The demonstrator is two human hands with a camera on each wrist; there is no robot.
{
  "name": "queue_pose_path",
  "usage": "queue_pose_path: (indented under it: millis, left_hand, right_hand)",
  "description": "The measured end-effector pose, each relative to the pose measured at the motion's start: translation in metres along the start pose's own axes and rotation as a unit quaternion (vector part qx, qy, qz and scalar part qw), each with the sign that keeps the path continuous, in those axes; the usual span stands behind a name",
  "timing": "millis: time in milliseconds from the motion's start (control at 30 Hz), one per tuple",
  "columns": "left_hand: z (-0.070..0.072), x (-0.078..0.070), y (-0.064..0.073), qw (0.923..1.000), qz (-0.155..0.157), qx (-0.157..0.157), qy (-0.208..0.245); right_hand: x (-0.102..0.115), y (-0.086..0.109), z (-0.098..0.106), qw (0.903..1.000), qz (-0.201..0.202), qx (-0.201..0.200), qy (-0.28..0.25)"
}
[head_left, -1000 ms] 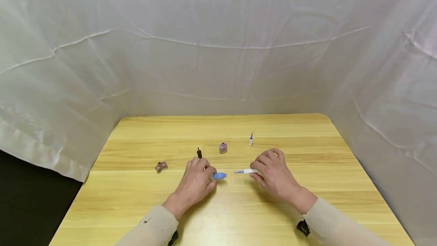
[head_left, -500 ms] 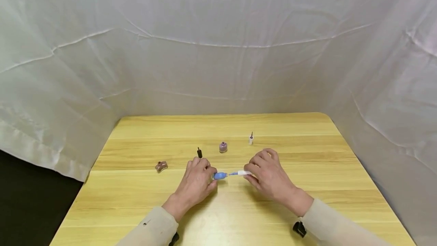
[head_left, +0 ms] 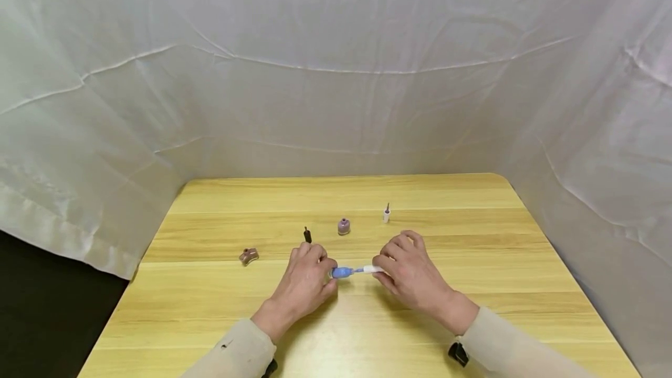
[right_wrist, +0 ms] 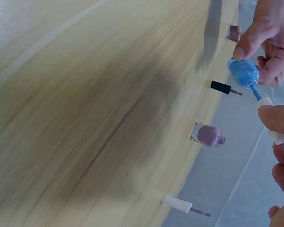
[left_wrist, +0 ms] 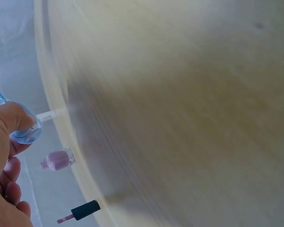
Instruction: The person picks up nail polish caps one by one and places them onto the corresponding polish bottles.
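Observation:
My left hand (head_left: 301, 282) pinches a blue nail polish bottle (head_left: 342, 273) between thumb and fingers, tipped on its side above the table with its neck facing right. Opposite it, my right hand (head_left: 413, 270) pinches the white cap of a nail polish brush (head_left: 370, 269). In the right wrist view the blue-coated bristles of this brush (right_wrist: 256, 93) are right at the mouth of the bottle (right_wrist: 244, 72). Just beyond the left hand's knuckles stands a black brush cap (head_left: 307, 237), bristles up.
On the wooden table (head_left: 446, 191), an uncapped purple polish bottle (head_left: 343, 227) stands behind the hands. A white cap with a purple brush (head_left: 386, 215) stands upright further right. At left is an uncapped brown star-shaped bottle (head_left: 249, 256). Pale curtains (head_left: 336, 104) surround the table.
My right hand has moved left with the white-capped brush, bringing its bristles from a gap away up to the bottle's mouth. The left hand has shifted slightly right with the bottle.

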State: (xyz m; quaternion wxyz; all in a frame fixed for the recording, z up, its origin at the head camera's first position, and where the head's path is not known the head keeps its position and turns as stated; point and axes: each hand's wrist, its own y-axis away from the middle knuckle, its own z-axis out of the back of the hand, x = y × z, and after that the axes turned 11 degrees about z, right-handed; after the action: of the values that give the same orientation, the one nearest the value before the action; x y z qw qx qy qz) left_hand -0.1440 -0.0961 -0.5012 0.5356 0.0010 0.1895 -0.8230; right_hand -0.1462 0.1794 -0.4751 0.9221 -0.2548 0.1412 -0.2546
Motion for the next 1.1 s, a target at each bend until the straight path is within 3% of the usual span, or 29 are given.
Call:
queue_pose_path:
  millis: [333, 867, 1100]
  left_hand:
    - [0.004, -0.008, -0.002, 0.9999, 0.006, 0.007, 0.006]
    - [0.006, -0.019, -0.003, 0.9992, 0.013, 0.019, 0.033]
    - [0.004, -0.020, -0.003, 0.9983, -0.002, 0.013, 0.057]
  right_hand:
    - [0.005, -0.003, -0.005, 0.9999, -0.006, -0.001, -0.009]
    - [0.012, -0.003, -0.015, 0.9959, -0.061, -0.027, -0.061]
    - [0.011, -0.003, -0.015, 0.9956, -0.063, -0.034, -0.061]
